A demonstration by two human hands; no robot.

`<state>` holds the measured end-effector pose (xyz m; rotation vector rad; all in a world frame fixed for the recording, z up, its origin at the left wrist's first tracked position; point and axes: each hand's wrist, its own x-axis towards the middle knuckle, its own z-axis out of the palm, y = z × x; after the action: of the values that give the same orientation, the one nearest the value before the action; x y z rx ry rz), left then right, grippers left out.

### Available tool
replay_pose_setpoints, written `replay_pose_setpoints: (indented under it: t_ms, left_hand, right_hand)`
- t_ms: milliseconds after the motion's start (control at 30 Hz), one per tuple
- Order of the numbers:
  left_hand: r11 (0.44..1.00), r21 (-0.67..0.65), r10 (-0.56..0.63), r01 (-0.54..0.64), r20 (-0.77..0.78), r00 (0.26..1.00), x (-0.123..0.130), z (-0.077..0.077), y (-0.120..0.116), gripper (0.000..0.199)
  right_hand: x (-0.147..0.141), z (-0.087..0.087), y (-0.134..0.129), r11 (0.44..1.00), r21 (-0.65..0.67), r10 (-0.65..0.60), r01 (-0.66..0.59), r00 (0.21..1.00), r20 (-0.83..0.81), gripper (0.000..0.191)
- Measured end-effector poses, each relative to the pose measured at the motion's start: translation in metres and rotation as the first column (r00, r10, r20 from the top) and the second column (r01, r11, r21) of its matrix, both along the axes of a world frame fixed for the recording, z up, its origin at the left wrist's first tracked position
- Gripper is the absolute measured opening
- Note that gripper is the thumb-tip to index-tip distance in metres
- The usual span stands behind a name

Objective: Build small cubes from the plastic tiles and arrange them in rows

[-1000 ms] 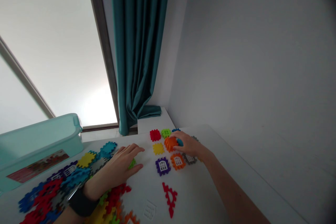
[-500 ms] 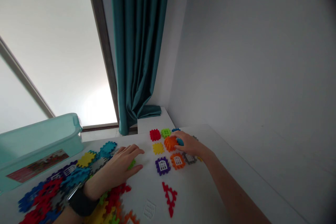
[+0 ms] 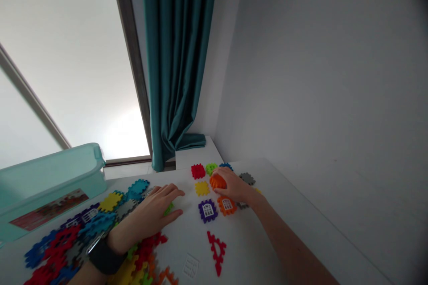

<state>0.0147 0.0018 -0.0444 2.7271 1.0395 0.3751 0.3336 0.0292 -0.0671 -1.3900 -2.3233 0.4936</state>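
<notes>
My right hand (image 3: pixel 232 185) has its fingers around a stack of orange toothed pieces (image 3: pixel 217 181) on the white table (image 3: pixel 254 240). Around it lie red pieces (image 3: pixel 198 171), a green piece (image 3: pixel 211 168), a yellow piece (image 3: pixel 202 188), a blue piece (image 3: pixel 226 166) and a gray piece (image 3: pixel 247 178). Nearer are a purple window piece (image 3: pixel 207 210) and an orange window piece (image 3: pixel 227 205). My left hand (image 3: pixel 157 209), with a watch on its wrist, hovers with fingers apart over the right side of a mixed pile, beside a partly hidden green piece (image 3: pixel 169 208).
A teal plastic bin (image 3: pixel 50 187) stands at the left behind the colored pile (image 3: pixel 62 245). A red triangular piece (image 3: pixel 217 253) and a white window insert (image 3: pixel 191 266) lie near the front. A green curtain (image 3: pixel 177 62) hangs beyond the table, with a wall (image 3: pixel 317 75) at the right.
My right hand has shifted slightly left over the orange stack, and the gray piece behind it shows more. My left hand is nearly unmoved.
</notes>
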Motion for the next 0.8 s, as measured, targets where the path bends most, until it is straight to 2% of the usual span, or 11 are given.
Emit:
replay_pose_setpoints:
  t_ms: [433, 600, 800]
  left_hand:
    - [1.0, -0.021, 0.008, -0.008, 0.006, 1.0, 0.0, 0.0, -0.001, 0.032]
    - [1.0, -0.022, 0.002, -0.002, 0.002, 1.0, 0.001, 0.002, -0.001, 0.031]
    - [1.0, -0.019, 0.009, -0.009, -0.03, 1.0, 0.001, 0.0, -0.001, 0.032]
  right_hand:
    - [0.001, -0.002, -0.001, 0.999, -0.04, -0.014, 0.013, 0.999, -0.031, 0.065]
    - [0.0, 0.001, -0.001, 0.999, -0.033, -0.014, 0.014, 1.0, 0.001, 0.066]
    - [-0.008, 0.01, -0.006, 0.997, 0.069, 0.022, -0.025, 0.999, 0.043, 0.057]
